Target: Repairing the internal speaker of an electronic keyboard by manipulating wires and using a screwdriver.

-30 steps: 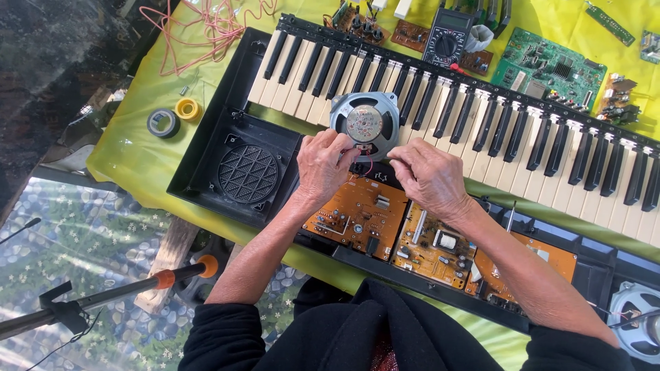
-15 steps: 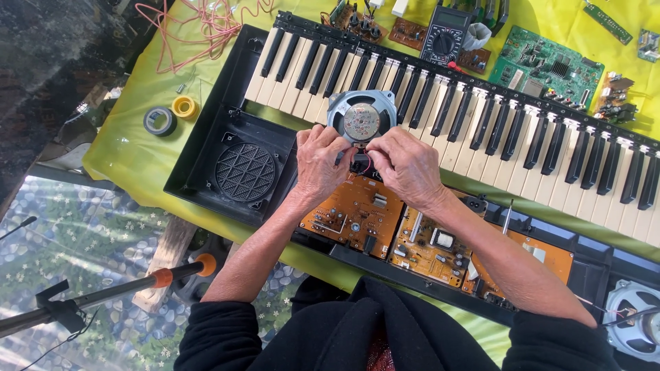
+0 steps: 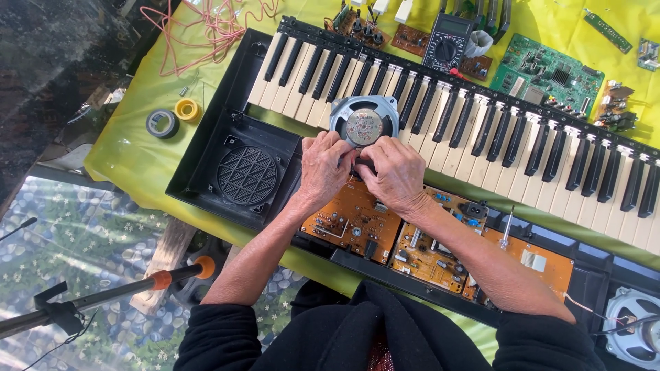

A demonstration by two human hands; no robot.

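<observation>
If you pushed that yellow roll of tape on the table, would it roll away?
Probably not: the small yellow roll of tape lies flat on the yellow-green cloth, so it would likely slide. Stood on edge, its round shape could roll. It looks light and would likely shift easily.

On your worktop's yellow cloth (image 3: pixel 137 158) you have 2 tape rolls, 1 grey (image 3: pixel 162 124) and 1 yellow (image 3: pixel 187 109), beside tangled pink wire (image 3: pixel 216 27). A multimeter (image 3: pixel 447 41) and green circuit board (image 3: pixel 550 74) lie beyond the keys. A second speaker (image 3: pixel 636 326) sits lower right.
</observation>
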